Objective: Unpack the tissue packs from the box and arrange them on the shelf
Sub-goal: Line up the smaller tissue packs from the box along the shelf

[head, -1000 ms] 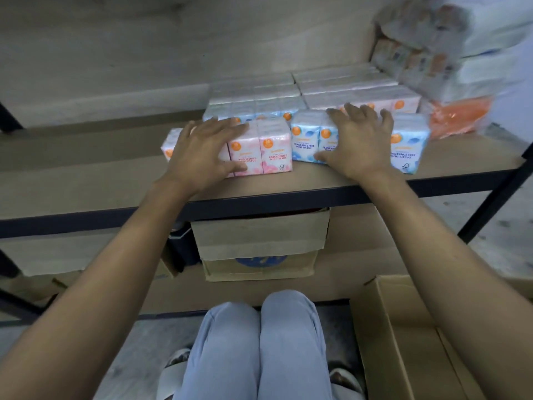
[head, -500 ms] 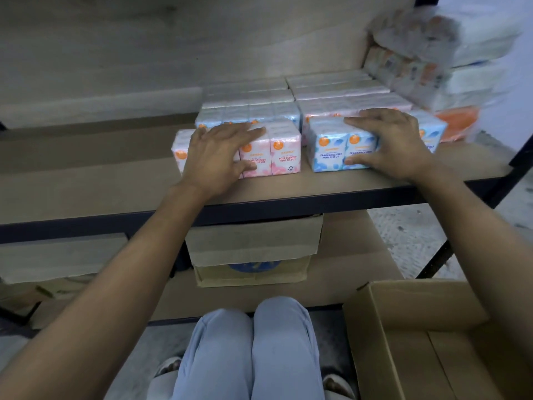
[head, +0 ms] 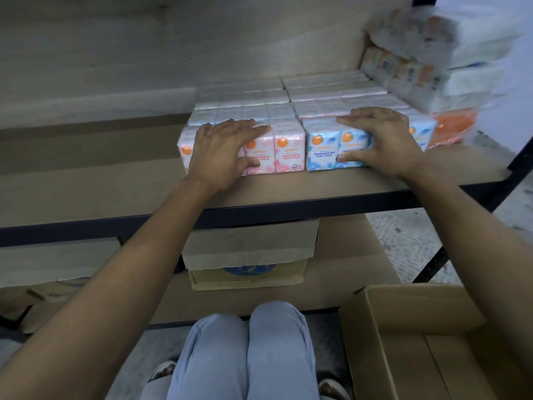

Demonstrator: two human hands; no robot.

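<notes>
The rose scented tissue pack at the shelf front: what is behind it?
Behind the rose scented pack, more wrapped tissue packs run back in rows; their labels are hidden.

"rose scented mini tissue" on the pink packs [head: 289, 151], "fragrance free mini tissue" on the blue packs [head: 323, 151]

Wooden shelf [head: 86, 192] with dark metal front edge spans mid-frame. On it, centre: pink rose-scented tissue packs [head: 288, 148] touching blue fragrance-free tissue packs [head: 323, 148] at the front row, more rows of packs behind. Upper right of frame: blurred stack of wrapped packs [head: 427, 67] over an orange pack [head: 452, 128].
</notes>
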